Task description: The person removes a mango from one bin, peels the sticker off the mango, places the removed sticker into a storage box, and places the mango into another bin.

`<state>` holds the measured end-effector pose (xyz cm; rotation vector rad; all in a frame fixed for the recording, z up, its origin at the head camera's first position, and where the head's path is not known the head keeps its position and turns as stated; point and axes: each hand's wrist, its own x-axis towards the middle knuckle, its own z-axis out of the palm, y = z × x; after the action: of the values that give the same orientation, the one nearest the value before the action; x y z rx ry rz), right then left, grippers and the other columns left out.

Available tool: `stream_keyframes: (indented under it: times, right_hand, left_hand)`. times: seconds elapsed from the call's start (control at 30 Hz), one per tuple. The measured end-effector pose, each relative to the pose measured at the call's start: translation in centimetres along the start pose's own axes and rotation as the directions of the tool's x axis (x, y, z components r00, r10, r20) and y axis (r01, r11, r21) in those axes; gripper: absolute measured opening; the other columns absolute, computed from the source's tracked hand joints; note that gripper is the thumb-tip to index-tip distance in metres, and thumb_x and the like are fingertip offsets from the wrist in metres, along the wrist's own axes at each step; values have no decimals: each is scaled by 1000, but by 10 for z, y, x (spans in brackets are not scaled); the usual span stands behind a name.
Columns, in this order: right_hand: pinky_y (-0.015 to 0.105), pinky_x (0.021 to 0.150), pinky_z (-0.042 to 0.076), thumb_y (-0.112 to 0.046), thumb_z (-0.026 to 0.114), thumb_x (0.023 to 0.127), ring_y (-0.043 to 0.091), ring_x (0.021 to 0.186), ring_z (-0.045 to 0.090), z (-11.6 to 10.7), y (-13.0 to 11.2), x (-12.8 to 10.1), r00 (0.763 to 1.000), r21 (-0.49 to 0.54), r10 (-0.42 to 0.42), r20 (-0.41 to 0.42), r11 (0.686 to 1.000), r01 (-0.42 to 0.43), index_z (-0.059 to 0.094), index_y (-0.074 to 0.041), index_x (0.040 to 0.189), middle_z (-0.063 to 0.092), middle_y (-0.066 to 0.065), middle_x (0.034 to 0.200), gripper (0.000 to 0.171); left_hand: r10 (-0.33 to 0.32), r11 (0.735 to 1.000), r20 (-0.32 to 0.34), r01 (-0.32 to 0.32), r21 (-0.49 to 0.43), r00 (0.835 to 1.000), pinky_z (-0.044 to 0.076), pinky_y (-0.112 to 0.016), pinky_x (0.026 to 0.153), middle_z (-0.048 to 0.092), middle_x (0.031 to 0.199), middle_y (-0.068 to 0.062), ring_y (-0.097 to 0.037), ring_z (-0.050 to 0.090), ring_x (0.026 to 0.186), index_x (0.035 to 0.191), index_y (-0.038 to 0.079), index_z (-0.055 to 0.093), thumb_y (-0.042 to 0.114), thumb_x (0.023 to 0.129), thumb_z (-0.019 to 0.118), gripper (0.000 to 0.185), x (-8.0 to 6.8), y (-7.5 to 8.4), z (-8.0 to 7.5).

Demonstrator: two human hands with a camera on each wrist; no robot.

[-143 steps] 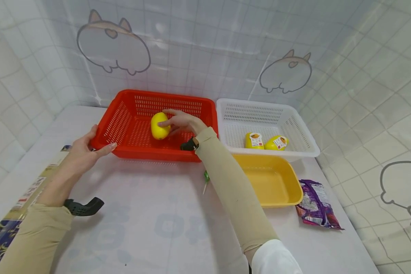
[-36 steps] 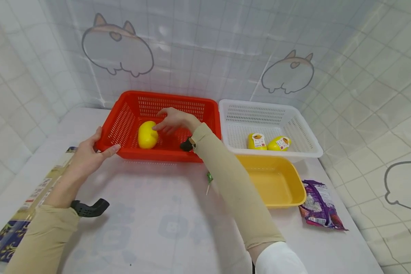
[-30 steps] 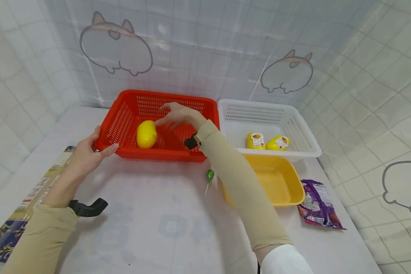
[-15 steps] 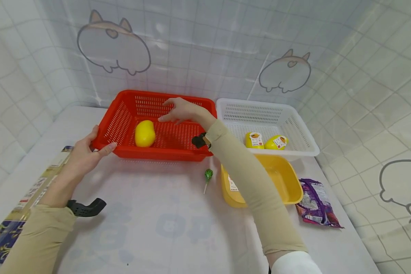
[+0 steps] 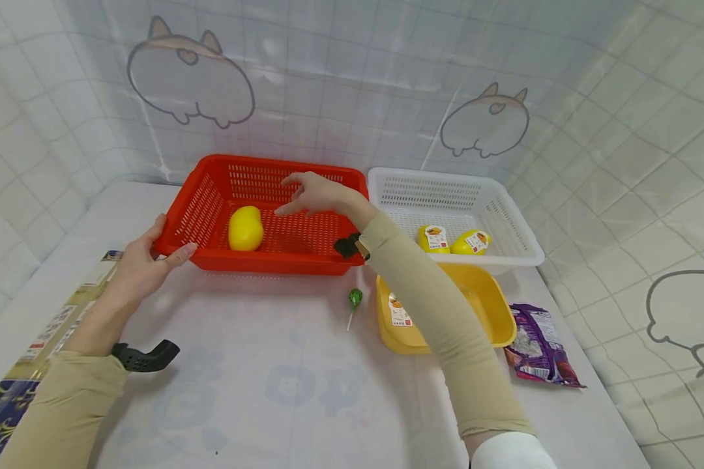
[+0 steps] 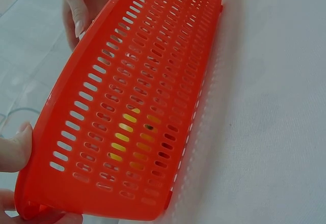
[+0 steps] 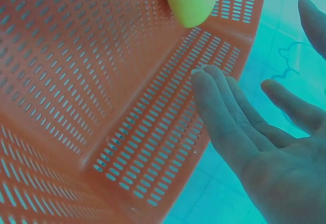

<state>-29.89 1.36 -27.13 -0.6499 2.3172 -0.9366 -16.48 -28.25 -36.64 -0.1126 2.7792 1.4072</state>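
A yellow mango (image 5: 246,229) lies in the left half of the red slotted basket (image 5: 270,262). My left hand (image 5: 143,264) grips the basket's front left corner, thumb along the front rim. In the left wrist view, the mango's yellow shows through the slots of the basket wall (image 6: 102,198). Over the basket's middle hovers my right hand (image 5: 317,193), fingers loosely spread and holding nothing. The right wrist view has its extended fingers apart from the mango (image 7: 191,2).
Two labelled yellow mangoes (image 5: 470,242) sit in a white basket (image 5: 519,215) on the right. In front stand a yellow tray (image 5: 501,319), partly behind my right sleeve, and a purple snack bag (image 5: 542,345). A green lollipop (image 5: 355,298) lies mid-table. A long patterned box (image 5: 64,326) lies at left.
My right hand held the mango earlier, let it go in the red basket's left half and drew away to the right. The left hand has kept its grip on the corner.
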Motion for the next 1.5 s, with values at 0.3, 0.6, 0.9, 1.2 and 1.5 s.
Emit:
stream_keyframes:
  times: [0.3, 0.6, 0.9, 1.2, 1.5]
  right_hand:
    - [29, 92, 53, -41, 75, 88, 18, 113, 55, 0, 1, -20, 998, -109, -22, -59, 994, 15, 42, -22, 149, 55, 5, 132, 72]
    - [29, 93, 53, -37, 76, 88, 17, 121, 52, 2, 4, -40, 988, -104, -71, -140, 993, 57, 45, -21, 147, 56, 2, 133, 69]
    - [28, 91, 55, -31, 76, 89, 20, 115, 58, 2, 15, -59, 972, -102, -153, -180, 985, 137, 45, -15, 147, 56, 8, 134, 68]
    - [31, 91, 56, -31, 76, 89, 21, 114, 61, -1, 28, -77, 967, -76, -108, -230, 993, 92, 40, -17, 150, 57, 7, 131, 72]
    - [37, 95, 55, -32, 76, 89, 22, 115, 60, -12, 46, -91, 965, -72, -63, -256, 996, 46, 36, -19, 152, 56, 7, 133, 76]
  left_hand:
    - [10, 1000, -3, -10, -4, 1000, 33, -69, 108, -4, 167, -15, -49, 14, 149, 159, 15, -9, 47, 101, 51, 89, 0, 0, -2]
    - [-2, 1000, -5, 2, 3, 1000, 33, -69, 107, -5, 167, -15, -49, 13, 149, 159, 15, -9, 46, 101, 51, 89, -3, 0, -3]
    - [-9, 1000, -2, 9, 0, 1000, 33, -68, 107, -5, 167, -15, -48, 12, 149, 158, 17, -10, 45, 101, 50, 88, -4, 1, -4]
    - [-9, 1000, 1, 9, -8, 1000, 33, -66, 109, -5, 167, -13, -48, 11, 150, 158, 17, -10, 45, 102, 50, 87, -4, 0, -5]
    - [-1, 1000, -7, 1, 4, 1000, 33, -67, 107, -4, 167, -15, -49, 13, 149, 158, 18, -11, 46, 101, 50, 88, -2, -1, -5]
